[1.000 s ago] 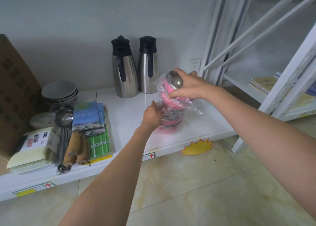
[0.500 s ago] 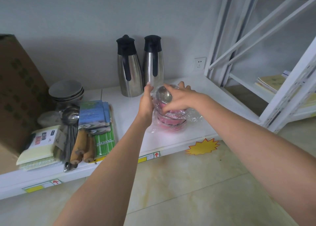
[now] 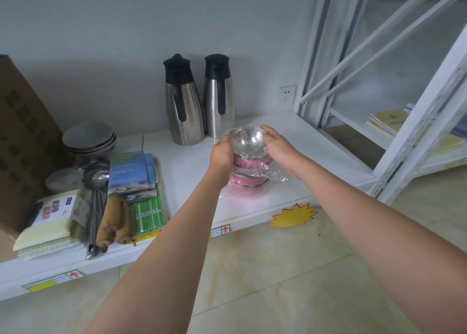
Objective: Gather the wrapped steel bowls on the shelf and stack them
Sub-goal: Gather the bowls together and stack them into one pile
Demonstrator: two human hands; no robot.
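A low white shelf [image 3: 192, 171] runs along a grey wall, seen from above over a person's two bare forearms. Near the middle of the shelf stands a stack of wrapped steel bowls [image 3: 249, 168], pink on the outside and each in clear plastic film. The top bowl [image 3: 246, 140] sits upright with its open, shiny inside facing up under the film; nothing can be seen in it. At least two more pink bowls lie below it, though crumpled film blurs the exact count.

The left hand [image 3: 222, 152] is curled against the left side of the top bowl, fingers bent round its rim. The right hand [image 3: 278, 144] cups the right side, fingers loosely curved and touching the rim and film. Both hands hold the bowl between them; the fingertips on the far side are hidden.

Behind the stack, against the wall, stand two steel jugs [image 3: 199, 101] with black lids and handles, side by side and closed, so their contents are hidden.

On the left part of the shelf, a pile of grey bowls [image 3: 88, 137] nests together, the top one empty. In front lie a steel ladle [image 3: 96, 174], a blue packet [image 3: 131, 171], a green packet [image 3: 149, 212], wooden handles [image 3: 113, 220] and a pack of sponges [image 3: 48, 222]. A cardboard box [image 3: 22, 136] is cut off at the left edge.

To the right stands a white rack [image 3: 414, 121] holding flat paper items too blurred to identify.
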